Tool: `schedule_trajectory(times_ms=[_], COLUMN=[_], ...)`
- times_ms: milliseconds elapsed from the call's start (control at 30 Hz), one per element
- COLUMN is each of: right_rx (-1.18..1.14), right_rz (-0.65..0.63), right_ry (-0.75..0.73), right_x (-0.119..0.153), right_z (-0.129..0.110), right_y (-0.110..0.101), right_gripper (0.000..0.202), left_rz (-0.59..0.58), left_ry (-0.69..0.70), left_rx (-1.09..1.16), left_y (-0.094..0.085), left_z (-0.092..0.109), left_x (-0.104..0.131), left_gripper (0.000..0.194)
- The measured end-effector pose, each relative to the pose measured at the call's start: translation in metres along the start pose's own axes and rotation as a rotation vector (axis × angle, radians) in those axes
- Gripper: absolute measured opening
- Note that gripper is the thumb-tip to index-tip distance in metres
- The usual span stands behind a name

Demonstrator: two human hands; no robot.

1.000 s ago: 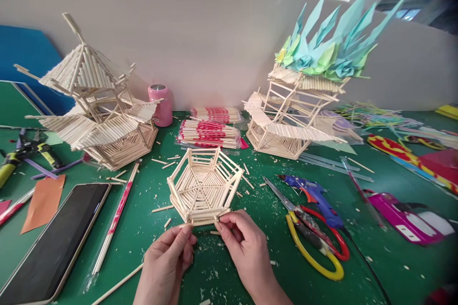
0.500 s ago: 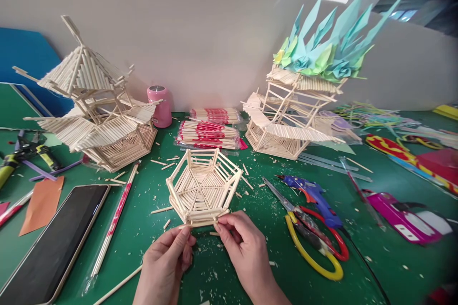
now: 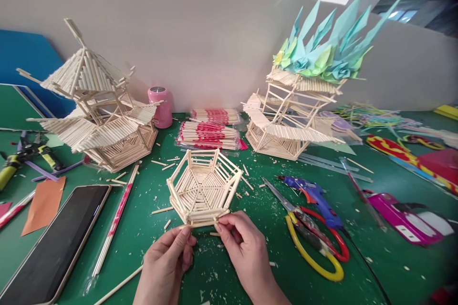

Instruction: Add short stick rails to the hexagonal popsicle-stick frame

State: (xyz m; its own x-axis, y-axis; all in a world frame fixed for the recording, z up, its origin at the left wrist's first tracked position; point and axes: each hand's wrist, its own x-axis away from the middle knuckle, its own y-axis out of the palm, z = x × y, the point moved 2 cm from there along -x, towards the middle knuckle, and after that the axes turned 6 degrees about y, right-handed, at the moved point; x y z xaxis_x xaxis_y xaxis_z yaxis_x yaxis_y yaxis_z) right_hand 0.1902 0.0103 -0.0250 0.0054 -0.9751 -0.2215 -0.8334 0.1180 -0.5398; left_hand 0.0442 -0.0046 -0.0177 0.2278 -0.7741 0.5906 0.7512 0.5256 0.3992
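Observation:
A shallow many-sided basket-like frame of thin wooden sticks (image 3: 199,189) sits on the green table with low railed sides. At its near edge, my left hand (image 3: 168,257) is closed, thumb and forefinger pinching one end of a short wooden stick (image 3: 202,224). My right hand (image 3: 246,252) pinches the other end between thumb and forefinger. The short stick lies along the frame's front rail; whether it is fixed there I cannot tell. A long loose stick (image 3: 119,285) lies left of my left wrist.
Two stick pavilions, one roofed (image 3: 96,105) and one topped with blue-green folded paper (image 3: 296,109), stand behind. Scissors (image 3: 311,236) and a blue glue gun (image 3: 317,198) lie right. Left are a phone (image 3: 60,243) and a bagged stick bundle (image 3: 116,219). Stick packs (image 3: 209,134) lie behind the frame.

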Motion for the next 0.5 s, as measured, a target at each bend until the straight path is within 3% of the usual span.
schedule_trajectory(times_ms=[167,267,500], right_rx=[-0.021,-0.166,-0.87], right_rz=[0.009,-0.024,-0.276], right_ry=[0.035,0.136,0.839], right_x=[0.004,0.013,0.025], right_z=[-0.008,-0.018,-0.023], right_y=[-0.004,0.001,0.032], right_gripper=[0.021,0.028,0.047], left_rz=[0.007,-0.003,-0.065], left_ry=[0.014,0.017,0.008], left_rx=[0.008,0.007,-0.008], left_y=[-0.002,-0.002,-0.004], left_z=[-0.002,-0.002,-0.004], left_x=[-0.001,-0.001,-0.003], left_gripper=[0.042,0.041,0.034])
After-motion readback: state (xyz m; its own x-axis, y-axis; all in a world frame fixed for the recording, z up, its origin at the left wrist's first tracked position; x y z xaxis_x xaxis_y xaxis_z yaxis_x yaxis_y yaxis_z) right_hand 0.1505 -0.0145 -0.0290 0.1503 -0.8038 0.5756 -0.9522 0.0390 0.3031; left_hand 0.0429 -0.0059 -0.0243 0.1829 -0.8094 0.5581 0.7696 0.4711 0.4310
